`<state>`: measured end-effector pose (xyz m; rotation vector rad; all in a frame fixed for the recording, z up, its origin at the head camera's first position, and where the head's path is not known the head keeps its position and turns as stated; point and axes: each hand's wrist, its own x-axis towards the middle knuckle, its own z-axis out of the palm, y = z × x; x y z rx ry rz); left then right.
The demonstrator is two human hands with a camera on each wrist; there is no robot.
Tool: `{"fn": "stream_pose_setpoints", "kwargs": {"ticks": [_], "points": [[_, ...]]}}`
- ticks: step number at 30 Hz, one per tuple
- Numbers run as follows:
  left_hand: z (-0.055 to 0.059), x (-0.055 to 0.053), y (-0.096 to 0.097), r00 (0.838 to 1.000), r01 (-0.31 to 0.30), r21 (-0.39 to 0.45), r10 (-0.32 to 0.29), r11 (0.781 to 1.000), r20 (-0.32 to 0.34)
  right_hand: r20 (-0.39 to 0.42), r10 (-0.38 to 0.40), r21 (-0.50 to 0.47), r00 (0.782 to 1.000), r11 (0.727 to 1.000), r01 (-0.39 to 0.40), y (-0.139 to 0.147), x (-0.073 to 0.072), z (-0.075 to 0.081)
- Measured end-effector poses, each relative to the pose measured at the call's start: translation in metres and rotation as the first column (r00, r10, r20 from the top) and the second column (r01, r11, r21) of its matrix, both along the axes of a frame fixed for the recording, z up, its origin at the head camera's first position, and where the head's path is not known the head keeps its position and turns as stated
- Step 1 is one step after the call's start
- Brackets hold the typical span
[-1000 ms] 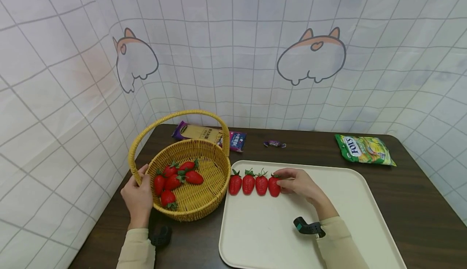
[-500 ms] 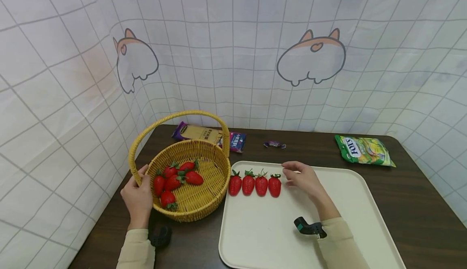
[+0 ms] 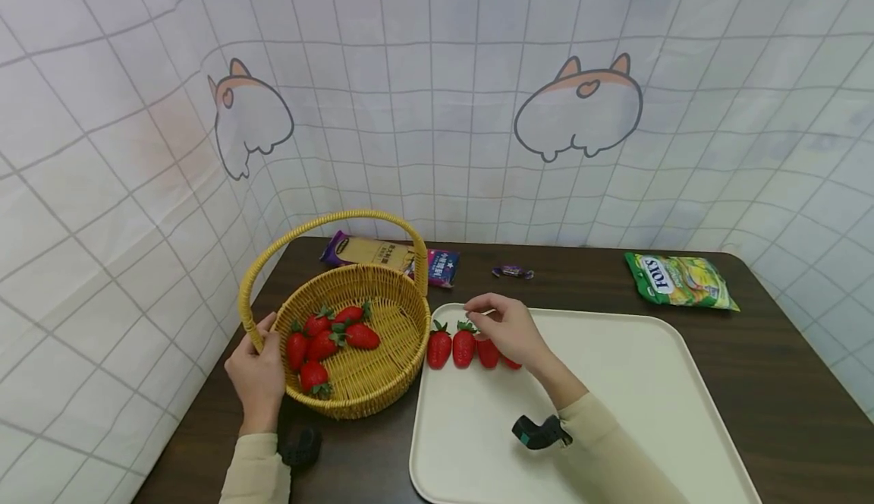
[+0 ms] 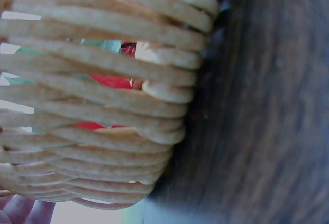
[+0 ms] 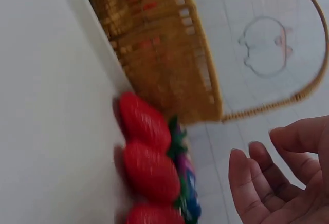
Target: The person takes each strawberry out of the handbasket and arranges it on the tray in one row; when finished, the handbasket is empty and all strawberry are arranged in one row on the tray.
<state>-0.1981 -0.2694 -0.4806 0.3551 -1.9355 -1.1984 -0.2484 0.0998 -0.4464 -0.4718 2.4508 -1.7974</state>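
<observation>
My left hand (image 3: pixel 258 367) grips the yellow wicker basket (image 3: pixel 392 394) by its left rim, at the foot of the handle. Inside the basket, several strawberries (image 3: pixel 322 345) with green leaves lie toward the left. Through the weave in the left wrist view, bits of red strawberry (image 4: pixel 110 81) show. My right hand (image 3: pixel 508 329) holds nothing and hangs over a row of strawberries (image 3: pixel 464 349) on the cream tray (image 3: pixel 478 428), hiding part of the row's right end. In the right wrist view its thumb and fingers are parted, beside the blurred strawberries.
Behind the basket lie a yellow-and-purple snack packet (image 3: pixel 372 251) and a blue-and-pink packet (image 3: pixel 444 267). A small purple wrapped candy (image 3: pixel 513 271) is behind the tray. The green candy bag (image 3: pixel 683 281) sits at the back right of the dark wooden table (image 3: pixel 806 382).
My right hand let go of the rightmost strawberry in the row, drew back, then moved left over the row. My left hand has stayed on the basket.
</observation>
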Motion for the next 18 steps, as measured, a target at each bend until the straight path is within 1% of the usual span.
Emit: {"fn": "stream_pose_setpoints", "kwargs": {"ticks": [2,4,6,7,11,12,14,18], "points": [[0.0,0.0,0.001,1.0,-0.001,0.004,0.001,1.0,0.0,-0.013,0.038,-0.004,0.999,0.999,-0.038,-0.015,0.003,0.005],[0.0,0.001,0.001,1.0,-0.001,0.004,0.001,1.0,0.0,-0.015,0.075,-0.031,0.997,0.997,-0.076,-0.031,0.007,0.009],[0.001,0.001,0.001,1.0,0.001,0.005,-0.001,1.0,-0.004,-0.017,0.113,-0.042,0.993,0.993,-0.114,-0.047,0.016,0.019],[0.001,0.001,0.001,1.0,0.001,0.004,-0.001,1.0,-0.006,-0.022,0.132,-0.054,0.991,0.99,-0.133,-0.056,0.019,0.021],[0.001,0.0,0.0,1.0,0.001,0.006,0.0,1.0,-0.013,-0.052,0.213,-0.073,0.976,0.974,-0.216,-0.087,0.026,0.021],[0.0,0.0,0.0,1.0,-0.001,0.005,0.001,1.0,-0.013,-0.061,0.225,-0.078,0.972,0.97,-0.23,-0.094,0.025,0.016],[0.0,0.0,0.0,1.0,-0.002,0.007,0.002,1.0,-0.012,-0.075,0.251,-0.064,0.965,0.965,-0.256,-0.105,0.023,0.012],[0.001,0.0,0.001,1.0,-0.002,0.005,0.002,1.0,-0.01,-0.074,0.281,-0.007,0.957,0.959,-0.282,-0.121,0.023,0.012]]}}
